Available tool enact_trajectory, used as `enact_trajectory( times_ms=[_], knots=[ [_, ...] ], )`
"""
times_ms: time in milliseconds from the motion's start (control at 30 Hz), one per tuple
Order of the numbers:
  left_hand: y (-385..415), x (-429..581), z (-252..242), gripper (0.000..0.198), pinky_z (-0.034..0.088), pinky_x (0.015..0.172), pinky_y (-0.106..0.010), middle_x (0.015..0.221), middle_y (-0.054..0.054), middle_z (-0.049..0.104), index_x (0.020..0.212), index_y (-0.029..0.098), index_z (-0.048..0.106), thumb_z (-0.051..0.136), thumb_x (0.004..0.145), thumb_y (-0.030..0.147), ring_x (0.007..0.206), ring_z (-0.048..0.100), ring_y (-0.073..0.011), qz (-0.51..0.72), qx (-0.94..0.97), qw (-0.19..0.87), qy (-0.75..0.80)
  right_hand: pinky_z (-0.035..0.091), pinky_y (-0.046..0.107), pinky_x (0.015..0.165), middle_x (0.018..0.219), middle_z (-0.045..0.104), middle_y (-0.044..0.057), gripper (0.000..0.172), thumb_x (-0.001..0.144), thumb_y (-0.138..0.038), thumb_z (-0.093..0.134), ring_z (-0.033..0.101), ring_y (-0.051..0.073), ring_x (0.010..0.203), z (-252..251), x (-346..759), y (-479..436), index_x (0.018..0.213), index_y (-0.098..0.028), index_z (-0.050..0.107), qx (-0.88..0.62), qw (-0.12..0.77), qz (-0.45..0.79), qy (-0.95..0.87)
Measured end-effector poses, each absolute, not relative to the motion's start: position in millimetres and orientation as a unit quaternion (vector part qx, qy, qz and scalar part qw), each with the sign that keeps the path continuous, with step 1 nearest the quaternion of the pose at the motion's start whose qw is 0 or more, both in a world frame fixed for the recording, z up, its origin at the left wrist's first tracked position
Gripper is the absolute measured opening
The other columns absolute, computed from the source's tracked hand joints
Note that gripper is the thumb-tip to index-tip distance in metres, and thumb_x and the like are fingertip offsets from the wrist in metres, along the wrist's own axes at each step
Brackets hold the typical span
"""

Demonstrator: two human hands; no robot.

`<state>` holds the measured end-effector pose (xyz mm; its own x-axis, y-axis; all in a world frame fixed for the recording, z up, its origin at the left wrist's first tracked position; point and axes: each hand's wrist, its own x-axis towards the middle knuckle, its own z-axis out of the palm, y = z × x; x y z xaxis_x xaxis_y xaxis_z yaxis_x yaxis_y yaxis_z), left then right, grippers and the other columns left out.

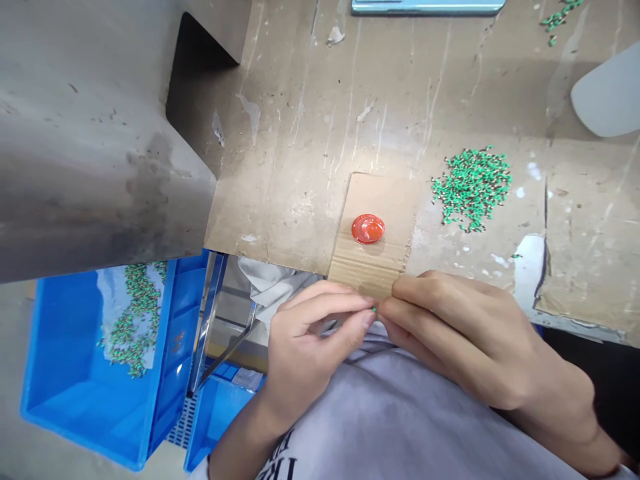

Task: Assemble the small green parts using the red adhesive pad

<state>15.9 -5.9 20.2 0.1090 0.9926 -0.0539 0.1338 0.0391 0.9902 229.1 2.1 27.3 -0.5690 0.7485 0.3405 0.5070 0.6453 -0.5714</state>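
Note:
My left hand [317, 333] pinches a tiny green part [373, 309] between thumb and forefinger, just past the cardboard's near edge. My right hand [465, 333] meets it from the other side, fingers pressed together with their tips at the same part. Whatever those right fingertips grip is hidden. Beyond my hands lies a piece of cardboard [383, 197], and on it sits a small round dish [369, 229] that looks red-orange and shiny. A heap of small green parts with brownish ends [473, 189] is spread on the worktable to the right of the cardboard.
At left stands a large metal housing [100, 147] with a dark opening. Below it, a blue bin [65, 347] holds many more green parts on a white sheet. A light blue phone-like object [427, 7] lies at the table's [280, 200] far side. A grey-white rounded object [610, 93] is at right.

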Motion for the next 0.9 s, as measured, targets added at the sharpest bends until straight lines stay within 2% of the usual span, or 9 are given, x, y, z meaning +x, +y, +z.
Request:
enact_trajectory(
  times_ms=[300,500,700,833,900],
  knots=[
    [-6.2,16.7,20.0,0.021,0.066,0.080,-0.014,0.090,-0.002,0.087,0.096,0.022,0.092,0.090,0.087,0.003,0.084,0.082,-0.0121,0.432,0.533,0.516,0.512,0.052,0.034,0.071,0.090,0.073,0.006,0.016,0.115,-0.006,0.054,0.064,0.019,0.078,23.1,227.6,-0.1,0.109,-0.013,0.067,-0.357,0.302,0.173,-0.867],
    [-6.8,15.9,20.7,0.018,0.064,0.084,-0.011,0.092,-0.001,0.088,0.095,0.024,0.093,0.094,0.088,0.007,0.087,0.083,-0.0103,0.425,0.521,0.520,0.526,0.053,0.032,0.074,0.093,0.073,0.006,0.019,0.117,-0.007,0.050,0.063,0.017,0.077,24.6,229.3,-3.2,0.109,-0.011,0.067,-0.374,0.286,0.214,-0.856],
    [-7.5,17.1,17.5,0.022,0.067,0.081,-0.013,0.092,-0.001,0.088,0.096,0.024,0.093,0.089,0.088,0.004,0.087,0.083,-0.0123,0.427,0.497,0.547,0.522,0.053,0.033,0.073,0.086,0.069,0.003,0.017,0.114,-0.005,0.056,0.063,0.018,0.076,20.3,228.1,-0.9,0.105,-0.015,0.068,-0.383,0.288,0.191,-0.856],
    [-6.9,17.9,16.9,0.026,0.070,0.078,-0.018,0.092,-0.004,0.088,0.098,0.023,0.093,0.087,0.086,0.001,0.087,0.084,-0.0156,0.437,0.492,0.548,0.516,0.053,0.031,0.065,0.084,0.070,0.002,0.017,0.112,-0.006,0.059,0.063,0.015,0.070,13.4,226.8,1.1,0.104,-0.017,0.070,-0.381,0.326,0.243,-0.830],
    [-5.8,18.5,17.4,0.025,0.070,0.075,-0.018,0.092,-0.004,0.088,0.098,0.023,0.094,0.088,0.086,0.001,0.085,0.084,-0.0159,0.448,0.485,0.551,0.511,0.055,0.030,0.065,0.091,0.074,0.003,0.014,0.111,-0.009,0.064,0.066,0.015,0.072,14.7,230.4,-5.9,0.110,-0.019,0.074,-0.400,0.359,0.278,-0.796]
  ],
)
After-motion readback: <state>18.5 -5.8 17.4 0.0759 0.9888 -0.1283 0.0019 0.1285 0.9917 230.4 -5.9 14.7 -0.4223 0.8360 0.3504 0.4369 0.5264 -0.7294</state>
